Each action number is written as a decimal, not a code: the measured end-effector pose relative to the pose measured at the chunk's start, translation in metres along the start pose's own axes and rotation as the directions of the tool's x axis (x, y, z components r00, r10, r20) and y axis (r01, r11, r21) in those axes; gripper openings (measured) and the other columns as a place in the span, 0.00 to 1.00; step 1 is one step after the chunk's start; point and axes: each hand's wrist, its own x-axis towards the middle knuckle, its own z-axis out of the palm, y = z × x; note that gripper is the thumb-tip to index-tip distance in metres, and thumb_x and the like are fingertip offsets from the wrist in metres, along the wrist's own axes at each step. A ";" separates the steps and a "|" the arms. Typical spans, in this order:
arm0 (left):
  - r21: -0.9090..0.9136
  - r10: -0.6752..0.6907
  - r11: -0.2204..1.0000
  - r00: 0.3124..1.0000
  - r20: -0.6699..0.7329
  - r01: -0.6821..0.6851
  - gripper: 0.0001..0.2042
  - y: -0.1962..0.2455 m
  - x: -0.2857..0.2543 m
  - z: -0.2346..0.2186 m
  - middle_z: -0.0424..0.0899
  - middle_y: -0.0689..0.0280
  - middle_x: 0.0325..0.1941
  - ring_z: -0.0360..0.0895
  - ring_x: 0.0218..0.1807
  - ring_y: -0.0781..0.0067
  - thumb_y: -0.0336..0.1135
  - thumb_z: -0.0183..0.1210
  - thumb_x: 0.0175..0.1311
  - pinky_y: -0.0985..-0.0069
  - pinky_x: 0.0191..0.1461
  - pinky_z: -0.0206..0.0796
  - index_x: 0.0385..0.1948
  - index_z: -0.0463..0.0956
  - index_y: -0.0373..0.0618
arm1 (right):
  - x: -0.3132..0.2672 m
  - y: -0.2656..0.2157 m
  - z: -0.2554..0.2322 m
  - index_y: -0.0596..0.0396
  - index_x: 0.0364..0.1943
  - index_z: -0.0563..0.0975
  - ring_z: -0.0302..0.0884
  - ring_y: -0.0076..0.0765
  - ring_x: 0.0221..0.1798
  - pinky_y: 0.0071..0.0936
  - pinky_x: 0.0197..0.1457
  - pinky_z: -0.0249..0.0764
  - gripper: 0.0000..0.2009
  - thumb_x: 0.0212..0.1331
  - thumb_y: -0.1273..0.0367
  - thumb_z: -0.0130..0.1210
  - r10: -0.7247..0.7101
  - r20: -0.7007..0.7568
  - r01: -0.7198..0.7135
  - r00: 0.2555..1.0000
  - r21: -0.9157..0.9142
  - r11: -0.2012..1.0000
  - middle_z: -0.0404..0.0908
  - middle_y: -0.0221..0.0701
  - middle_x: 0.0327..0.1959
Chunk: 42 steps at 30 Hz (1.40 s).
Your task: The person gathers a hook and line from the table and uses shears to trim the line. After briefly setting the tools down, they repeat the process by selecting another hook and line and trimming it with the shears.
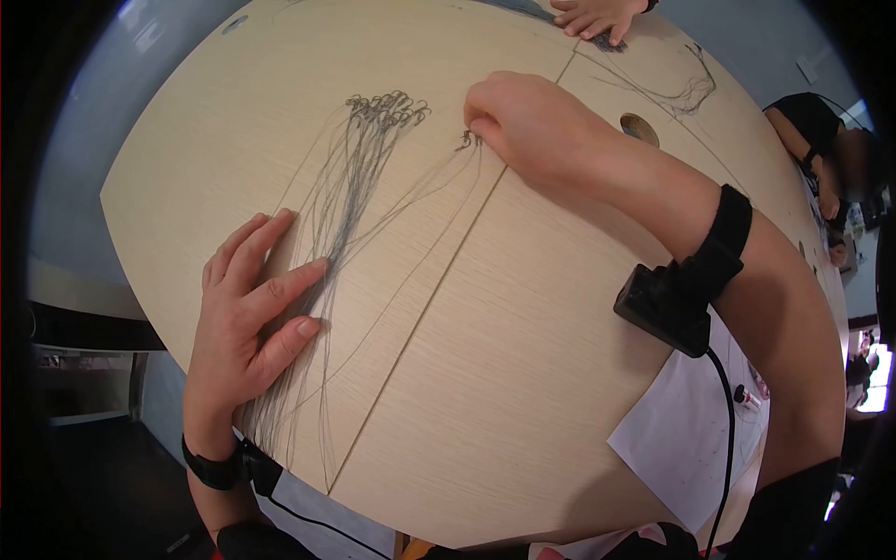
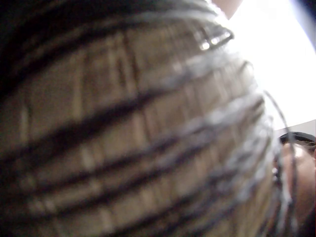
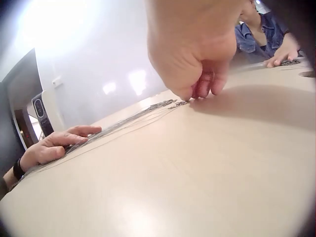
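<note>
A bundle of thin grey strands (image 1: 347,201) with small dark loops (image 1: 387,110) at its upper end lies on the wooden table. Across the strands rests my left hand (image 1: 257,313), fingers spread and fairly straight. To the right of the loops, my right hand (image 1: 532,121) pinches the ends of a few separated strands, where small dark loops (image 1: 464,140) show by the fingertips. The right wrist view shows the right hand (image 3: 197,54) with curled fingertips down at the tabletop. Strands (image 2: 148,143) fill the left wrist view, blurred and very close.
A seam runs across the table (image 1: 523,373). White paper (image 1: 681,439) lies at the lower right with a small tube (image 1: 746,398). Another person's hand (image 1: 597,17) rests at the far edge by more dark strands (image 1: 686,98). A round hole (image 1: 639,130) is near my right forearm.
</note>
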 end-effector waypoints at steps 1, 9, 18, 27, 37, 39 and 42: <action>-0.005 -0.003 1.000 1.000 0.003 0.003 0.21 0.000 0.000 0.000 0.63 0.54 0.59 0.55 0.62 0.49 0.51 0.50 0.52 0.58 0.61 0.45 0.43 0.76 0.50 | -0.001 -0.001 -0.002 0.59 0.30 0.74 0.71 0.42 0.36 0.32 0.40 0.67 0.06 0.53 0.71 0.47 0.002 -0.010 -0.002 1.000 0.059 0.998 0.73 0.38 0.29; -0.006 -0.006 1.000 1.000 0.004 0.006 0.20 0.001 0.001 -0.001 0.63 0.54 0.59 0.55 0.62 0.49 0.51 0.50 0.52 0.58 0.62 0.45 0.43 0.76 0.51 | 0.003 0.004 0.000 0.60 0.30 0.73 0.71 0.42 0.35 0.31 0.39 0.67 0.06 0.53 0.72 0.47 -0.035 0.029 0.033 0.999 0.049 0.998 0.74 0.39 0.29; -0.021 -0.016 1.000 1.000 -0.002 0.016 0.20 0.000 -0.001 0.000 0.64 0.55 0.59 0.55 0.62 0.50 0.52 0.51 0.52 0.58 0.62 0.45 0.43 0.76 0.53 | 0.002 0.002 -0.008 0.61 0.29 0.74 0.73 0.41 0.35 0.30 0.39 0.68 0.06 0.53 0.72 0.48 0.060 0.059 -0.067 0.996 0.119 0.991 0.75 0.39 0.29; -0.010 -0.012 1.000 1.000 -0.002 0.012 0.20 -0.002 -0.001 0.001 0.64 0.55 0.59 0.55 0.62 0.50 0.52 0.51 0.52 0.58 0.62 0.45 0.44 0.76 0.55 | 0.003 0.005 -0.006 0.59 0.30 0.76 0.73 0.38 0.34 0.29 0.38 0.69 0.06 0.51 0.71 0.50 -0.066 0.009 0.065 0.998 0.058 0.996 0.76 0.37 0.29; -0.003 -0.003 1.000 1.000 0.005 0.003 0.20 0.000 0.001 -0.001 0.63 0.55 0.59 0.55 0.62 0.50 0.51 0.51 0.52 0.58 0.62 0.45 0.44 0.75 0.54 | 0.003 0.001 -0.010 0.59 0.30 0.75 0.72 0.38 0.33 0.29 0.38 0.68 0.07 0.51 0.70 0.50 -0.037 -0.007 0.037 0.999 0.064 0.997 0.74 0.36 0.28; -0.010 -0.006 1.000 1.000 0.005 0.006 0.20 0.000 0.000 -0.001 0.63 0.55 0.59 0.55 0.62 0.49 0.51 0.51 0.52 0.58 0.62 0.45 0.44 0.75 0.53 | 0.003 0.003 -0.011 0.59 0.30 0.75 0.72 0.38 0.33 0.29 0.38 0.68 0.06 0.51 0.71 0.50 0.015 -0.035 -0.013 0.999 0.076 0.997 0.74 0.36 0.28; 0.000 0.003 1.000 1.000 0.008 -0.003 0.20 0.000 0.000 -0.001 0.63 0.55 0.59 0.55 0.62 0.49 0.51 0.50 0.52 0.58 0.62 0.45 0.44 0.75 0.53 | 0.004 0.012 -0.010 0.60 0.29 0.74 0.72 0.39 0.33 0.29 0.38 0.68 0.06 0.51 0.71 0.51 -0.014 -0.002 0.014 1.000 0.119 0.993 0.74 0.36 0.28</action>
